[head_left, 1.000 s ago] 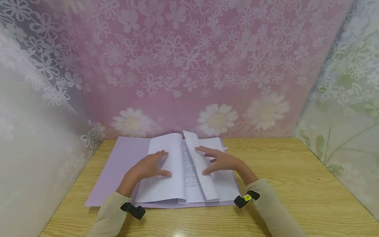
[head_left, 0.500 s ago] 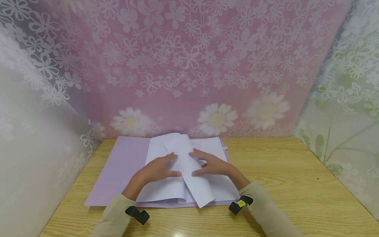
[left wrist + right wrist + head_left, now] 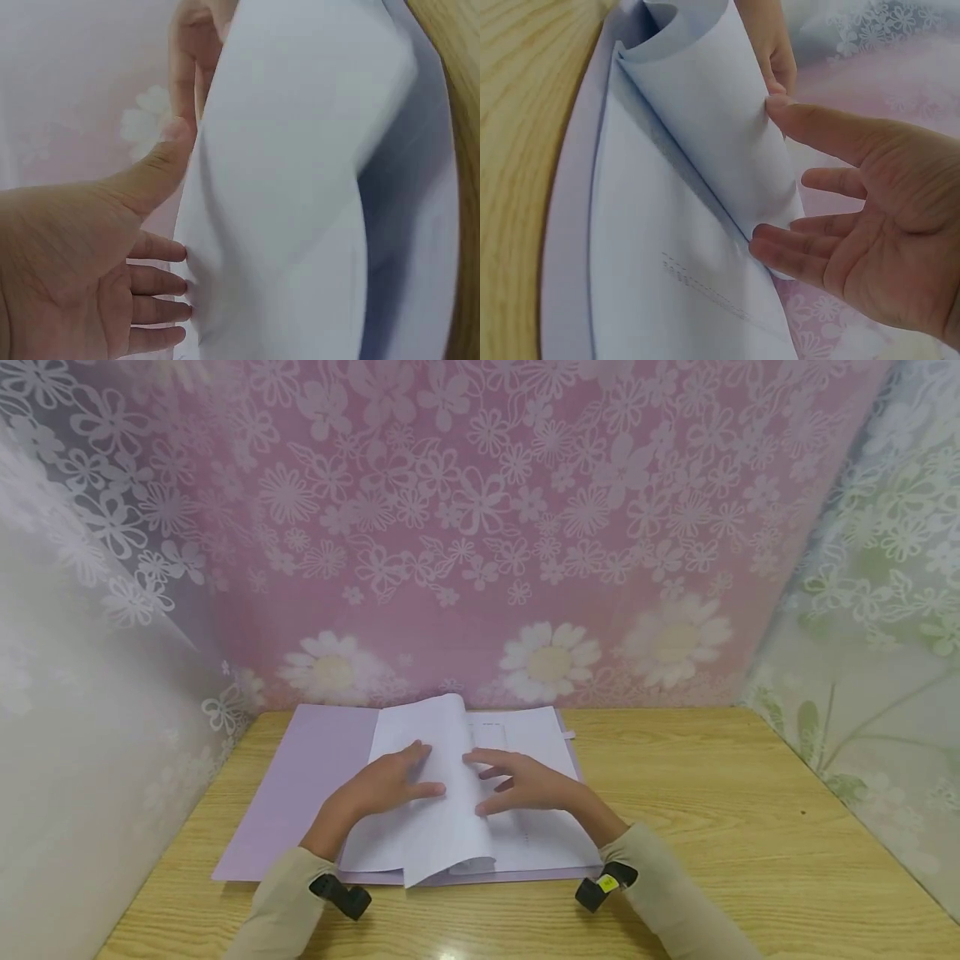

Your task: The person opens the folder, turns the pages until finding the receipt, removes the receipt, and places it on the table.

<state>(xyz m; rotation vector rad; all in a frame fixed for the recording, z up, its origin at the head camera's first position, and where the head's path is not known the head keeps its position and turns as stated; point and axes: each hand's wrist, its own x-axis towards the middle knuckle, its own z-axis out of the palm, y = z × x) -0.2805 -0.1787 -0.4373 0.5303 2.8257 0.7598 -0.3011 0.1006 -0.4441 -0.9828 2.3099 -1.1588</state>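
A lilac folder lies spread on the table with white sheets inside. One white sheet curves over from the middle toward the left, its lower corner jutting past the folder's front edge. My left hand is over the left-hand sheets, thumb and fingers spread, fingertips right at the paper in the left wrist view. From the right, my right hand touches the curved sheet with extended fingers; its thumb meets the paper's edge in the right wrist view. Faint print shows on the right-hand stack.
The wooden table extends to the right of the folder. A pink floral curtain hangs behind it, with pale floral sheets on both sides. A small tab sticks out at the folder's right edge.
A loose-edged sheet has swung from right to left across the middle and now lies over the left-hand pages. My right hand followed it left; my left hand went slightly right, then back.
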